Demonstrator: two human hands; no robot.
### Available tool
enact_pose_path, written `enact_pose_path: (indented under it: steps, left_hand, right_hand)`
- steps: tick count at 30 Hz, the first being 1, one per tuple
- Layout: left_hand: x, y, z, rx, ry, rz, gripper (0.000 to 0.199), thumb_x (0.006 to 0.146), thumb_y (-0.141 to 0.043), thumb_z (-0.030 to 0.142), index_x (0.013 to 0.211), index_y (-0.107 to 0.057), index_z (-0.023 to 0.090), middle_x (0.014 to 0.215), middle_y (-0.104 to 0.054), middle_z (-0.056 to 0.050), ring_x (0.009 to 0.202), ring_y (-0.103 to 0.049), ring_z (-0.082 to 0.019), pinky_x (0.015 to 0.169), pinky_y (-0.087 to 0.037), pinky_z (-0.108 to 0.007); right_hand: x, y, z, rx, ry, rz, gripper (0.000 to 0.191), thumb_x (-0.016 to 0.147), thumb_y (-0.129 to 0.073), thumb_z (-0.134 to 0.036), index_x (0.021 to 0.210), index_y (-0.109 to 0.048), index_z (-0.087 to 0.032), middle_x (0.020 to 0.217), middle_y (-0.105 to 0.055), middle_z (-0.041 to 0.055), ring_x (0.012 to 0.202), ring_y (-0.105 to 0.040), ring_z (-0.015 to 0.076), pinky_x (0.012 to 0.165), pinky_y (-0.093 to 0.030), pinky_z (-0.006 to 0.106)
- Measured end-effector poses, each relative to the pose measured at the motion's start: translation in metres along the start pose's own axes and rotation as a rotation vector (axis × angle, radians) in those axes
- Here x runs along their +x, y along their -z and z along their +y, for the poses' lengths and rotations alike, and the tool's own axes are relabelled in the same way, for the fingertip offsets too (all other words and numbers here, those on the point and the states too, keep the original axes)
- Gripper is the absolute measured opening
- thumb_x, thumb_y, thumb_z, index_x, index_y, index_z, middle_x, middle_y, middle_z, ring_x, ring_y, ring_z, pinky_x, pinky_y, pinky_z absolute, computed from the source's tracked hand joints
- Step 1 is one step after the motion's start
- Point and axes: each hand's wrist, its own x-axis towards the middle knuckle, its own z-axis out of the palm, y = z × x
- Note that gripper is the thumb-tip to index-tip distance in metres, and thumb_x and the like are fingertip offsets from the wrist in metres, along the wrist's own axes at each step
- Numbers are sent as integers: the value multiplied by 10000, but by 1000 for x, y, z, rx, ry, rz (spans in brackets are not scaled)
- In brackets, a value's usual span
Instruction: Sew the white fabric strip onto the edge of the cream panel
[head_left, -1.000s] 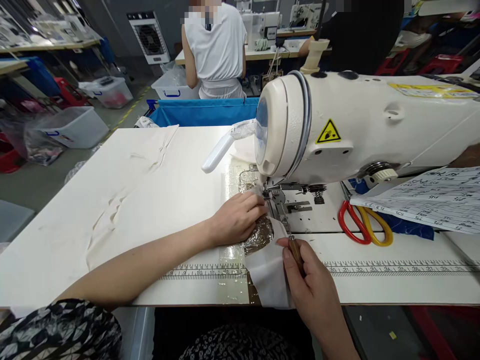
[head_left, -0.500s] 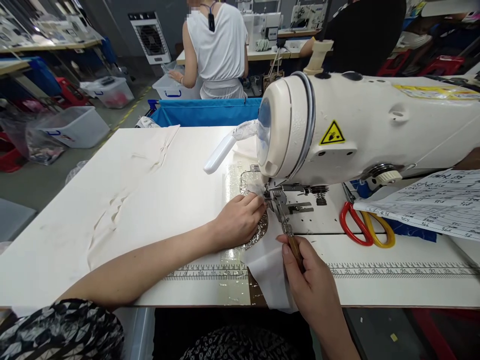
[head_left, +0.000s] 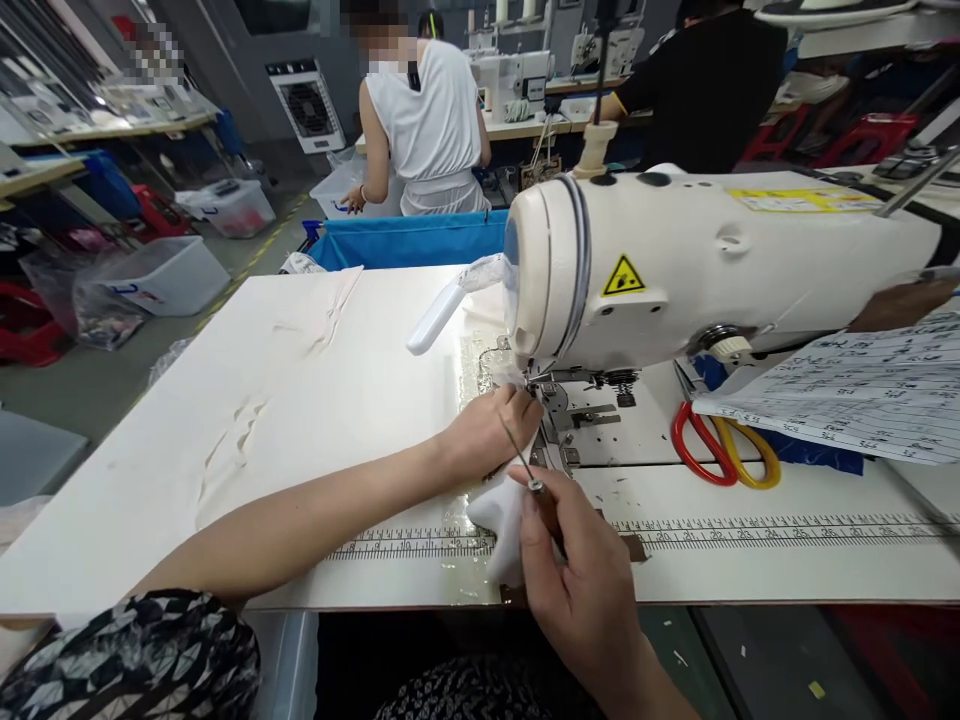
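Note:
At the needle area of the sewing machine (head_left: 675,260), my left hand (head_left: 487,435) is closed on white fabric (head_left: 504,515); its fingertips are partly hidden. The cloth hangs down from there toward the table's front edge. My right hand (head_left: 581,575) grips an awl (head_left: 546,505) by its wooden handle. Its thin metal shaft points up and left, in front of my left hand. Just right of my hands lie the presser foot area and metal plate (head_left: 592,415).
Red and yellow-handled scissors (head_left: 724,445) lie right of the machine, beside handwritten sheets (head_left: 840,390). A printed ruler (head_left: 720,535) runs along the front edge. Pale cloth strips (head_left: 232,435) lie on the left tabletop. Beyond the blue cloth bin (head_left: 412,240) stands a person in white (head_left: 435,125).
My right hand has moved left with the awl, whose shaft now crosses before my left hand. The hanging cloth has shifted left and bunched. My left hand stays by the needle. The view has tilted slightly.

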Motion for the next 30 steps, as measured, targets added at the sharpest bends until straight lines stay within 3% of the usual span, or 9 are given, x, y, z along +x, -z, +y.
enact_pose_path:
  steps: [3, 6, 12, 16, 21, 30]
  left_hand:
    - [1, -2, -2, 55, -3, 5, 252, 983, -343, 76, 921, -581, 131, 883, -607, -113, 781, -563, -204, 615, -511, -288]
    - [-5, -6, -7, 35, -12, 100, 243, 986, -371, 107, 927, -604, 146, 957, -644, -107, 827, -578, -198, 638, -527, -286]
    - [-10, -19, -19, -379, 103, 342, 176, 981, -493, 207, 863, -619, 168, 915, -658, -61, 848, -606, -163, 696, -532, -276]
    - [-8, -20, -23, -559, 115, 353, 163, 957, -541, 234, 831, -626, 177, 902, -659, -57, 841, -610, -156, 729, -534, -287]
    - [-7, -20, -26, -597, 123, 349, 176, 957, -553, 267, 838, -648, 180, 900, -671, -59, 853, -629, -162, 733, -536, -289]
    - [-6, -22, -28, -670, 126, 335, 148, 946, -577, 279, 862, -661, 191, 911, -685, -66, 875, -639, -182, 741, -532, -303]
  right_hand:
    - [-3, -2, -6, 34, 36, -7, 236, 962, -394, -123, 1148, -511, -212, 873, -696, 25, 851, -702, 165, 690, -548, 225]
    - [-11, -1, -4, 41, 49, -30, 255, 952, -378, -104, 1154, -507, -191, 882, -691, 42, 787, -694, 154, 665, -548, 228]
    - [-25, 10, 19, -257, -49, -26, 235, 988, -369, -159, 1153, -536, -136, 907, -749, 87, 757, -738, 194, 592, -558, 259]
    - [-25, 12, 39, -474, -108, 11, 289, 1024, -382, -247, 1183, -568, -95, 920, -766, 108, 691, -740, 221, 503, -514, 284]
    - [-18, 4, 49, -610, -42, 50, 327, 1029, -342, -207, 1139, -635, -114, 904, -777, 91, 694, -739, 194, 499, -469, 270]
    - [-10, 1, 53, -618, -1, 103, 332, 1025, -349, -158, 1077, -670, -89, 848, -768, 35, 670, -715, 128, 521, -441, 229]
